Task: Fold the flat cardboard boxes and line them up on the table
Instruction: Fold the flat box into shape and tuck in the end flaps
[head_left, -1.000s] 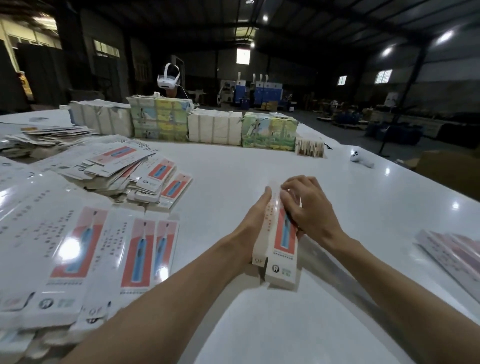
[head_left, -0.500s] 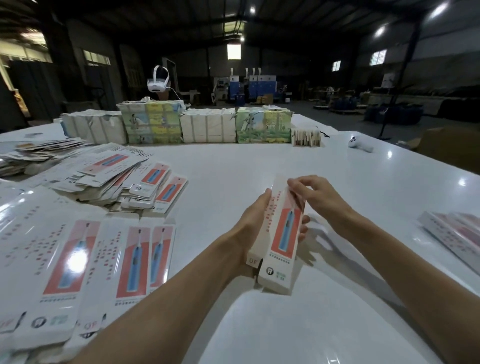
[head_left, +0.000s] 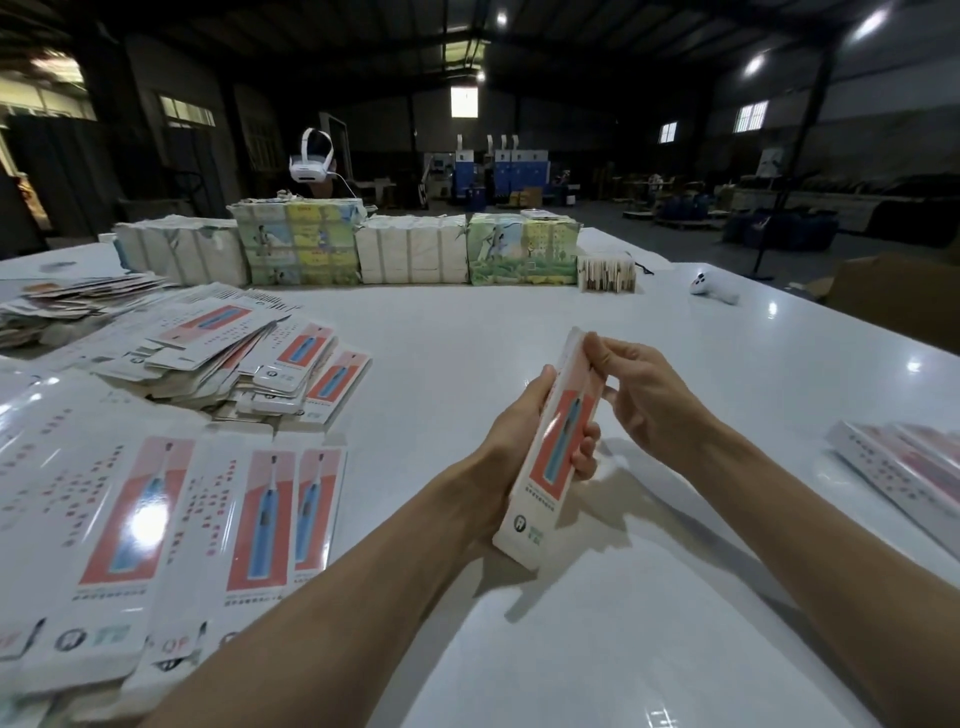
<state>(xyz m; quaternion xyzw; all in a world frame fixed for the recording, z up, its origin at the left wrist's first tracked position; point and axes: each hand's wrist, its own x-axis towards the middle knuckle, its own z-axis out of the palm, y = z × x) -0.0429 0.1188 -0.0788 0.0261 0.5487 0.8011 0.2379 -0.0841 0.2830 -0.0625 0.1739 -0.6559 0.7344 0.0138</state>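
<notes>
A long white toothbrush box (head_left: 555, 457) with a red panel is held above the white table (head_left: 597, 623), tilted with its far end up. My left hand (head_left: 519, 441) grips its middle, thumb on the left side and fingertips curled round the right edge. My right hand (head_left: 636, 395) pinches the box's upper right edge near the far end. Flat unfolded boxes (head_left: 171, 519) lie spread at the near left, with a messier pile (head_left: 234, 364) behind them. Folded boxes (head_left: 904, 467) lie in a row at the right edge.
A wall of wrapped packs (head_left: 358, 249) runs across the far side of the table, with a small brown stack (head_left: 607, 274) at its right end. A white controller (head_left: 714, 291) lies at the far right. A person wearing a white headset (head_left: 310, 166) is behind the packs.
The box has been lifted off the table and tilted up. My right hand moved from pressing on top of it to pinching its upper right edge.
</notes>
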